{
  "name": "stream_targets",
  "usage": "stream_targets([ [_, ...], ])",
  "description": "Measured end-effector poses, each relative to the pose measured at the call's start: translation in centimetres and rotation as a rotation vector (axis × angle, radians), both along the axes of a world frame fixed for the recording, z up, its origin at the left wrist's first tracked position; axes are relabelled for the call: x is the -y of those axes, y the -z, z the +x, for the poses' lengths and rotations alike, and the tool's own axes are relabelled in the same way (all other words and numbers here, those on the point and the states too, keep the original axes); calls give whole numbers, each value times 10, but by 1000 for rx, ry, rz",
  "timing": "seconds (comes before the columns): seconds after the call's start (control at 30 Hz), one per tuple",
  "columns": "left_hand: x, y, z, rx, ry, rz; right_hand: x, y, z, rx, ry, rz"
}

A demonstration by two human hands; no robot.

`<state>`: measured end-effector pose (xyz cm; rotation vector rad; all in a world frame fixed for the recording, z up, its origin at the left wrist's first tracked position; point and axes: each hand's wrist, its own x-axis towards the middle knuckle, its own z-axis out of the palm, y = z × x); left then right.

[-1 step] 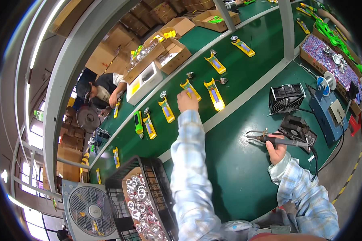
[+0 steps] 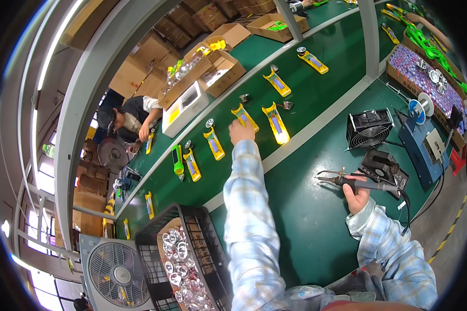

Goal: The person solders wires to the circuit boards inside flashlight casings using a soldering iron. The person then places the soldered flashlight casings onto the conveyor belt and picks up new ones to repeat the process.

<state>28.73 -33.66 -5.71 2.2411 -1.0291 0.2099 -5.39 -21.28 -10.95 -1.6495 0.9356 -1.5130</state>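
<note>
My left hand [image 2: 241, 132] reaches out over the green bench, its fingers closed at the edge of a yellow flashlight casing [image 2: 250, 118]; the hand hides part of this casing. A small silver reflector [image 2: 244, 97] lies just past its far end. Close by on the right is another open yellow casing [image 2: 276, 123] with a purple cell inside and a glowing near end. Held in my right hand [image 2: 357, 197] is a soldering iron [image 2: 368, 184], with a thin bent tube running above its tip. The tip points left, above the bare green mat.
Several more yellow casings [image 2: 214, 144] and a green flashlight [image 2: 178, 161] lie along the bench. Right of the iron are a black fan [image 2: 369, 128], a blue soldering station [image 2: 423, 150] and a solder spool [image 2: 424, 105]. A black crate [image 2: 205, 228] holds reflectors. Across the bench a person works [image 2: 140, 122].
My left forearm has shifted slightly to the right, with the hand still at the same yellow casing. The right hand and soldering iron have stayed in place.
</note>
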Motion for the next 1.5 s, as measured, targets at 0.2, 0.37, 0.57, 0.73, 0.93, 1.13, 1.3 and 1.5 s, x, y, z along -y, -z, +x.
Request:
stream_targets([
  [0.2,59,51,-26,-198,-251,330,9,17,-14,-2,58,12],
  [0.37,59,57,0,-164,-108,261,9,8,-10,59,-6,24],
  [0.57,-19,28,4,-578,209,-198,9,6,-10,6,49,22],
  [0.73,-173,-17,-71,-445,310,-176,10,6,-10,227,-14,75],
  [0.93,-304,-15,-172,-188,347,177,0,-7,-8,487,-132,117],
  [1.13,-347,6,-209,-240,374,442,-7,-6,-5,452,-155,67],
  [1.3,-340,-1,-200,-64,409,410,-19,-6,1,429,-212,113],
  [1.5,-313,10,-185,-331,564,103,-24,-3,-1,379,-244,129],
])
